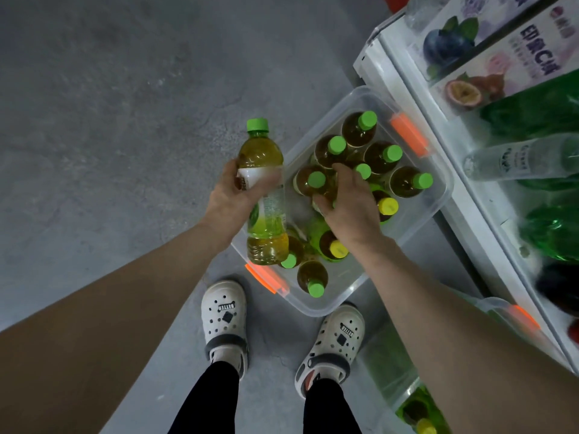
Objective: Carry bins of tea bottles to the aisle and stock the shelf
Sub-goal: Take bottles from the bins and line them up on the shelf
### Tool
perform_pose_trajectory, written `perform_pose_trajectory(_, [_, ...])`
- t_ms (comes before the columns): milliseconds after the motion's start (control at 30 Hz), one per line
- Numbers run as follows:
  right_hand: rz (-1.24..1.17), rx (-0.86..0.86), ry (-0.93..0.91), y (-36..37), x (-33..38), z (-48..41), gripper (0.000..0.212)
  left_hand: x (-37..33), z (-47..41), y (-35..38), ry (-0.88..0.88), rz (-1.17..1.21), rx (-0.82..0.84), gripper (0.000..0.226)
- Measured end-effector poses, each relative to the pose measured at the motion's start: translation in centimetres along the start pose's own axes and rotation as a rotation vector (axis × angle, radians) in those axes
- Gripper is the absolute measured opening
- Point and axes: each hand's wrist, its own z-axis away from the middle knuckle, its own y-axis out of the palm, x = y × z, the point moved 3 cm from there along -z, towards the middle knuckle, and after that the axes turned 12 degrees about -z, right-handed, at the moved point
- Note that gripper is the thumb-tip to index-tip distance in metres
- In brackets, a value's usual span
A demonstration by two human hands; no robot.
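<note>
Your left hand (232, 195) is wrapped round the label of a tea bottle (261, 155) at the centre of the frame. The bottle is upright, clear of the bin, with its green cap toward the top of the frame. Your right hand (347, 205) reaches down into the clear bin (313, 311) just right of centre, fingers curled over the bottles in its middle. The hand hides what lies under it, so you cannot tell whether it grips one. The bin sits on the grey floor (109, 120), in front of your white clogs (224, 314), with an orange latch (409, 133) at its upper end. Inside stand green-capped bottles (366, 120), with two yellow-capped bottles (388, 205) toward the lower right. Just beside the bin, along the right edge of the frame, runs the white shelf (463, 214). It carries fruit-printed cartons (470, 42) at the upper right, then large green bottles (532, 108) and a clear bottle (517, 161) below them. A second bin (501, 308) shows at the lower right, beside your right forearm.
</note>
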Motion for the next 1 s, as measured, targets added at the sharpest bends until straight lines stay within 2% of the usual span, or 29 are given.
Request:
perform_pose_trajectory(67, [0.244, 0.145, 0.024, 1.7, -0.5, -1.3, 0.082, 0.8, -0.6, -0.5, -0.002, -0.014, -0.016, 0.087])
perform_pose_trajectory(133, [0.335, 0.163, 0.009, 3.6, -0.5, -2.3, 0.091, 1.5, -1.1, -0.8, 0.008, -0.031, -0.030, 0.084])
perform_pose_trajectory(233, [0.294, 0.037, 0.015, 5.0, -0.1, -3.4, 0.082, 2.1, -1.5, -0.8, 0.018, -0.034, -0.047, 0.078])
perform_pose_trajectory(333, [0.207, -0.066, 0.034, 4.7, 0.1, -3.5, 0.070, 2.2, -1.1, -0.7, 0.006, -0.017, -0.047, 0.082])
perform_pose_trajectory(433, [0.056, -0.093, 0.079, 3.3, 0.4, -2.1, 0.062, 1.7, 0.1, -0.9, -0.013, -0.002, -0.013, 0.081])
perform_pose_trajectory(567, [-0.219, -0.226, 0.100, -1.4, 2.3, 2.0, 0.053, 0.5, 3.2, -1.9, -0.040, 0.001, 0.005, 0.069])
perform_pose_trajectory(700, [-0.642, -0.273, 0.239, -7.7, 4.1, 6.9, 0.055, -2.6, 8.0, -3.6, -0.055, -0.003, -0.012, 0.083])
perform_pose_trajectory(833, [-0.964, -0.271, 0.283, -15.4, 7.0, 10.7, 0.061, -7.4, 13.6, -5.2, 0.005, -0.023, 0.025, 0.090])
perform_pose_trajectory(1000, [-1.119, -0.287, 0.280, -28.6, 12.4, 16.3, 0.045, -16.4, 22.6, -7.4, 0.131, -0.053, 0.109, 0.081])
